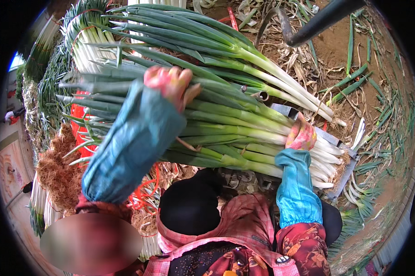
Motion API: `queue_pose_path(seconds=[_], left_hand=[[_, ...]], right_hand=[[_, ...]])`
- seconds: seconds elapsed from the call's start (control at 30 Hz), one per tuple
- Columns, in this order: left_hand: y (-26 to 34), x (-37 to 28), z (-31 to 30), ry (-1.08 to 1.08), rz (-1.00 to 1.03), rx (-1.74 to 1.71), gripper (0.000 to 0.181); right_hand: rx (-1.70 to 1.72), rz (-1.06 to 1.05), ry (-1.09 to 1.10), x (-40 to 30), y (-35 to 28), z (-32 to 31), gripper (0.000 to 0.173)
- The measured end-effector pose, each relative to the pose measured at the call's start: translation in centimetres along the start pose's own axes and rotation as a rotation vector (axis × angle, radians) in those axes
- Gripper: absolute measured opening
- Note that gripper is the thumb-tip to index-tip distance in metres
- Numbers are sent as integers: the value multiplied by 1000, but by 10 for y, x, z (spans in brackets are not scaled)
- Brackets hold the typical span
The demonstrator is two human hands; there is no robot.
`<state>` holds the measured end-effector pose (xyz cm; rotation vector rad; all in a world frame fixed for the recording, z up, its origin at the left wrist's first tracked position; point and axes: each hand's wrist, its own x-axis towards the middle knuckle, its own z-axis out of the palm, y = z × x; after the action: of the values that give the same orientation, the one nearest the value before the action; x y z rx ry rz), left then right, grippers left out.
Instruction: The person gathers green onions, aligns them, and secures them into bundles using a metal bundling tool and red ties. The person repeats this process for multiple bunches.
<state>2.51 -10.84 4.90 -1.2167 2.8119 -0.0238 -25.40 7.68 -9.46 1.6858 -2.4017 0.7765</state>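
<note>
A thick pile of large green onions lies across in front of me, leaves to the left and white root ends to the right on a metal tray. My left hand, in a pink patterned glove and slightly blurred, is over the leaves with its fingers curled; whether it grips any is unclear. My right hand, gloved alike, rests on the white stalks near the root end, its fingers bent over them; a firm hold cannot be made out. Beyond the pile lie a few loose green onions.
Tied green onion bundles stand at the upper left. Dried brown roots and red plastic ties lie at the left. A dark metal bar juts in at the upper right. Leaf scraps litter the ground at the right.
</note>
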Motion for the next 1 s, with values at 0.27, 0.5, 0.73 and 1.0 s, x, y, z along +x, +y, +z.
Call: queue_pose_path(seconds=[0.27,0.5,0.73,1.0], left_hand=[[-16,-9,35,119,52,-155,43],[5,2,15,216,48,38,44],[147,-36,3,-312,243,-77,71],[152,-42,64,178,414,-129,76]], right_hand=[[33,-55,37,6,-6,0,25],[-27,-14,29,3,0,-3,25],[1,-33,61,-3,-4,5,29],[58,33,97,1,-8,9,25]])
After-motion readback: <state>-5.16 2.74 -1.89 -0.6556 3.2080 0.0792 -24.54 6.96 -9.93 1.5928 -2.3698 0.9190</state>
